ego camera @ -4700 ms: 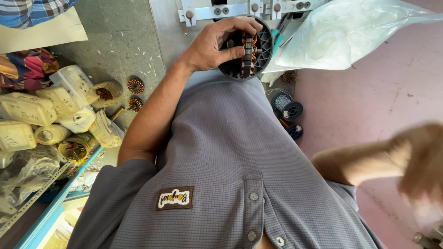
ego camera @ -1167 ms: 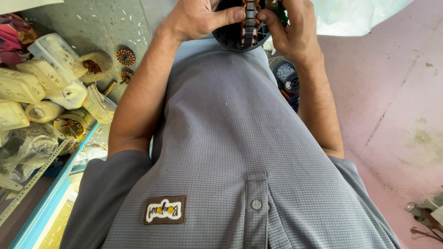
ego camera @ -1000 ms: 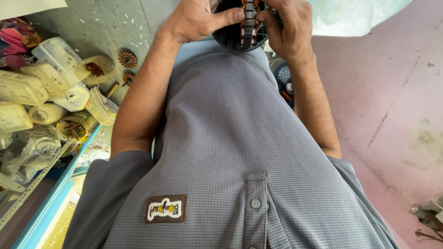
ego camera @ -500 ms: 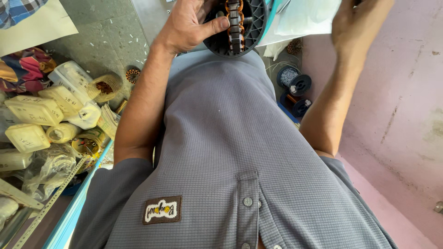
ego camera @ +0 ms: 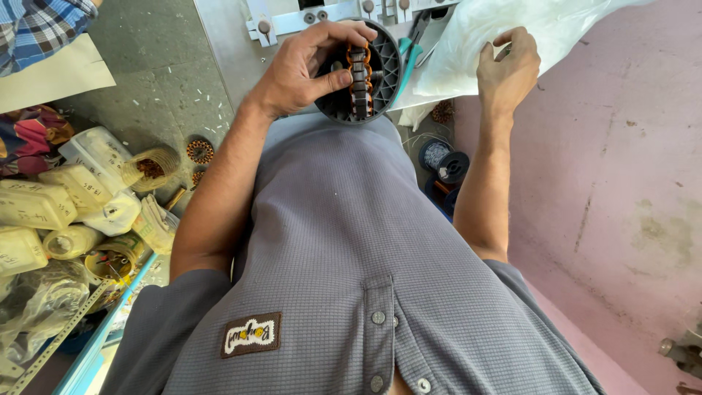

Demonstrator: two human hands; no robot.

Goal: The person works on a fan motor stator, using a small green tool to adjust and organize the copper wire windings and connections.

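Left hand has the round grey motor housing in a firm grasp, thumb pressed across the front, fingers curled over the rim, holding it up against the near edge of the metal bench. Down the middle of the housing runs a copper-wound stator, showing edge-on. Right hand is off to the side, fingers hooked into the edge of a clear plastic bag lying on the bench's right end; whether it pinches anything inside, I can't tell from here. It looks like a fitting step, stator being seated while the other hand fetches from the bag. Next calls for the housing held steady and the right hand brought across. Teal-handled pliers sit just beside the housing.
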